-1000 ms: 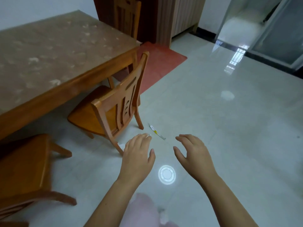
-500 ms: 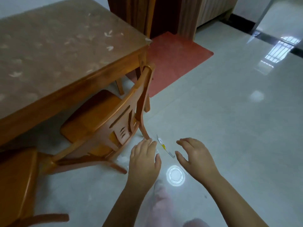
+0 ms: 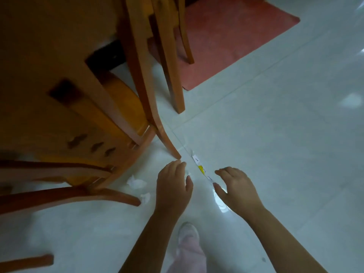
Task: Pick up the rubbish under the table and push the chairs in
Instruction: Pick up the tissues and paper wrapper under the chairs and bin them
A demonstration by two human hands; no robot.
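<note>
A thin white and yellow wrapper strip (image 3: 201, 168) lies on the pale tiled floor between my hands. Crumpled white tissue (image 3: 136, 182) and a smaller scrap (image 3: 145, 197) lie beside the wooden chair's (image 3: 82, 123) rear legs. My left hand (image 3: 173, 186) hovers low over the floor, fingers apart and empty, just below the chair leg's tip (image 3: 176, 154). My right hand (image 3: 234, 188) is spread open and empty, its thumb close to the strip's near end. The table leg (image 3: 169, 56) stands behind the chair.
A red mat (image 3: 226, 40) lies on the floor beyond the table leg. Another chair's leg (image 3: 25, 263) shows at the lower left. My foot in a pale shoe (image 3: 188, 233) stands below my hands. Open tiled floor stretches to the right.
My view has dropped much closer to the floor and under the table's edge. Both hands have sunk towards the wrapper strip, and the tissue scraps by the chair are now plainly visible.
</note>
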